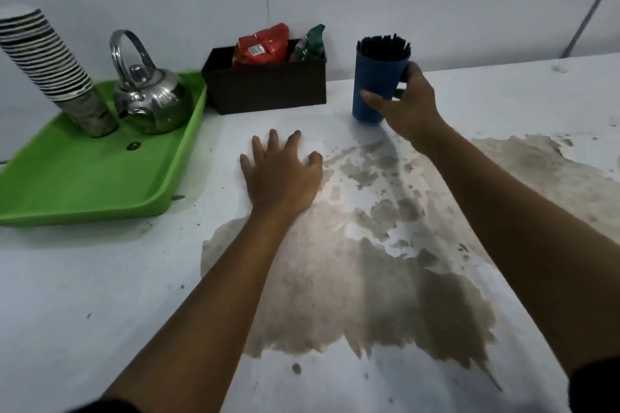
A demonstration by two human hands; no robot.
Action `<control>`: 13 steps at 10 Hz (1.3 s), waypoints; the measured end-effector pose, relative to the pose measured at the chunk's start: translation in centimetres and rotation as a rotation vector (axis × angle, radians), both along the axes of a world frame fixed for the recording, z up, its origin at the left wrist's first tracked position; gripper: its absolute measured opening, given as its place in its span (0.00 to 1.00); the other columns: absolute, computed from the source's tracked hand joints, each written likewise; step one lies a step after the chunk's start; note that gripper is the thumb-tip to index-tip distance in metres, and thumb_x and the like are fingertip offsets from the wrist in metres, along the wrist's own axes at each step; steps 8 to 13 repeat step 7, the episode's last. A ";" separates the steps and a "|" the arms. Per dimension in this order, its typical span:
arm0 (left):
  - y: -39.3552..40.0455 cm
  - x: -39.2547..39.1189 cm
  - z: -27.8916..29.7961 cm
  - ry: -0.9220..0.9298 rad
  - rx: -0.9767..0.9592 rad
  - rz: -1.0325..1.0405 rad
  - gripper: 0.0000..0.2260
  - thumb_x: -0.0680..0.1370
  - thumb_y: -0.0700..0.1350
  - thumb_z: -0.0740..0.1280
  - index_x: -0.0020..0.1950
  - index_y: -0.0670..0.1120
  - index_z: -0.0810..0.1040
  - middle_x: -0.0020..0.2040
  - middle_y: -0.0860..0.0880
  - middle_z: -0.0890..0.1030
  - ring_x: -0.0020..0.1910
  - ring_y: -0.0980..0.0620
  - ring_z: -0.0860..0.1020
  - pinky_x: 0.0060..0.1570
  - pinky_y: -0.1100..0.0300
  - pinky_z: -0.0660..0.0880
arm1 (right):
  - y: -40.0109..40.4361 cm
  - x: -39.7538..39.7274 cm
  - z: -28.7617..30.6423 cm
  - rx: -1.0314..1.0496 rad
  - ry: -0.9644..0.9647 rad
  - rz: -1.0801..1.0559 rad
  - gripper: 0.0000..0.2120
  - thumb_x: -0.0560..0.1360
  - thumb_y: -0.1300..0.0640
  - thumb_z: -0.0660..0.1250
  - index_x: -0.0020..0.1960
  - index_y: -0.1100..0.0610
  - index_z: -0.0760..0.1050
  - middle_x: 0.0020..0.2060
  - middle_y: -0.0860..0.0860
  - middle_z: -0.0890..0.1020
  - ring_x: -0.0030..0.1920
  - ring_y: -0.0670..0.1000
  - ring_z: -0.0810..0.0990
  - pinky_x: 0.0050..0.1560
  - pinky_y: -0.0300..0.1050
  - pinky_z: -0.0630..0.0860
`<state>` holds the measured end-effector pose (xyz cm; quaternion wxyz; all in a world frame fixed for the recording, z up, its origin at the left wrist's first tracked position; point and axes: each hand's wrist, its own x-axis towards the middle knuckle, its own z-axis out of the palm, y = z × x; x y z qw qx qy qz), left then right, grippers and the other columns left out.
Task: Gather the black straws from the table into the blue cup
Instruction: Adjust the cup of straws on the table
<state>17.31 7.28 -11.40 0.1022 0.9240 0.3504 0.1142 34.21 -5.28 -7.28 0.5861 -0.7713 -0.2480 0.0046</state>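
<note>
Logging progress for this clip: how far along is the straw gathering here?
Looks nearly finished. The black straws stand bunched in the blue cup, and none show loose on the table. The right hand wraps the cup's side; the left hand rests flat and empty on the table. Left, at most: letting go of the cup.

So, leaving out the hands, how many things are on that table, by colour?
Green: 2, tray, packet
Blue: 1, cup
Black: 2, straw bundle, box
Silver: 1, kettle
Red: 1, packet
Striped: 1, paper cup stack
Total: 8
</note>
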 end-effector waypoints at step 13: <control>-0.1 0.1 -0.2 -0.048 0.015 0.005 0.28 0.79 0.64 0.52 0.79 0.58 0.59 0.82 0.48 0.54 0.81 0.43 0.48 0.76 0.38 0.46 | 4.6 4.1 0.1 -0.180 0.014 -0.035 0.43 0.70 0.44 0.74 0.76 0.57 0.58 0.73 0.54 0.68 0.70 0.55 0.69 0.68 0.52 0.71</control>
